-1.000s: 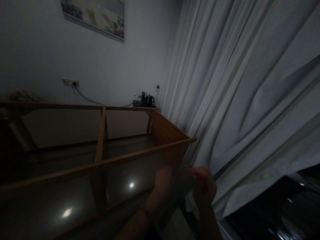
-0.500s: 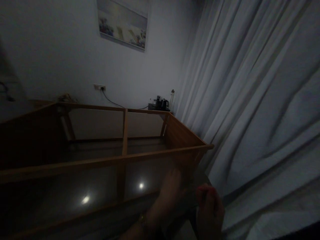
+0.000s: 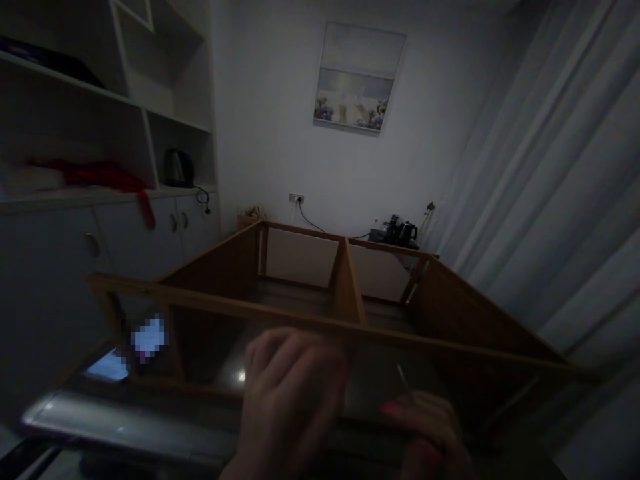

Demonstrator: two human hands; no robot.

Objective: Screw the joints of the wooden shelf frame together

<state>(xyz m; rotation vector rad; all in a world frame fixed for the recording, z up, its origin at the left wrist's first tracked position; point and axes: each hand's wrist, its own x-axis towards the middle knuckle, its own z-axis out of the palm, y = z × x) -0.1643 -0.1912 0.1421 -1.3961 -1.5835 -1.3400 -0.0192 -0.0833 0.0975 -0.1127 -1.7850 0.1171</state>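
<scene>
My left hand [image 3: 290,393] is curled in front of the front rail of a large wooden frame [image 3: 300,319]; its palm side is hidden, so what it holds, if anything, I cannot make out. Lower right, my right hand [image 3: 435,420] is closed around a screwdriver [image 3: 406,381]. The thin metal shaft points up and left from the fingers, and red shows at the handle. The frame has several wooden rails, side panels and a wooden divider [image 3: 351,283] running front to back.
White shelving [image 3: 135,100] stands at the left with red cloth [image 3: 97,175] and a kettle [image 3: 178,167]. A black tea appliance [image 3: 400,230] is behind the frame. Curtains [image 3: 560,180] hang at the right. A shiny rounded bar [image 3: 115,423] lies lower left, near a pixelated patch.
My view has swung left, bringing the shelving in. The left hand has gone from a blurred reach to a curled shape by the rail. The screwdriver shaft now shows in the right hand.
</scene>
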